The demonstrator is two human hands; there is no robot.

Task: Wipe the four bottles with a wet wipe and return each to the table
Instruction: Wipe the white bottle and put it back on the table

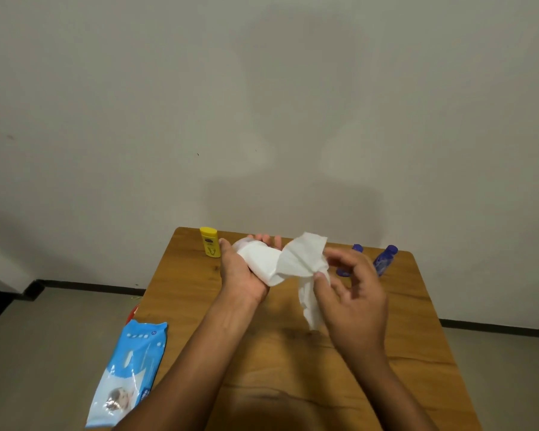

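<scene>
- My left hand [241, 272] curls around a pale bottle [246, 244], held above the far middle of the table [293, 368]; only its whitish-pink end peeks out past my thumb, the rest is wrapped.
- The wet wipe [296, 262] covers that bottle's body and bunches into a twist, with a loose tail hanging down toward the tabletop.
- My right hand [352, 293] pinches the wipe at the twist between thumb and forefinger; the other fingers are loosely spread and hold nothing.
- The yellow bottle [209, 242] stands upright at the far left corner, just beside my left hand.
- Two blue bottles [385, 259] stand at the far right, partly hidden behind my right fingers.
- The blue pack of wipes [131, 371] lies over the table's left edge, near my left forearm.
- I judge I am mid-wipe on one bottle of four, which has yet to go back down.
- Whether the yellow or blue ones are already wiped, I cannot tell; they show no sign either way.
</scene>
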